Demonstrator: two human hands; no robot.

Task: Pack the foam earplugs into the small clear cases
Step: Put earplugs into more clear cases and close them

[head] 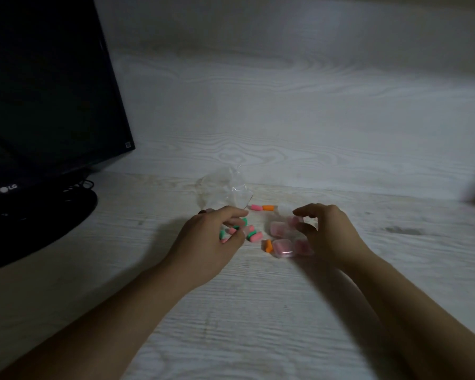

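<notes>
Earplugs (251, 234) lie just left of the clear cases (283, 248), under my left hand (214, 237), whose curled fingers pinch some. My right hand (327, 231) grips one case; I cannot tell whether it is shut.

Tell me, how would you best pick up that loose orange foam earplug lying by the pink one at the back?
Probably pinch the orange foam earplug across its middle, from above. It lies flat on the pale wooden table with its ends pointing sideways, one close to the pink foam earplug, so its long sides are the free ones.
</notes>
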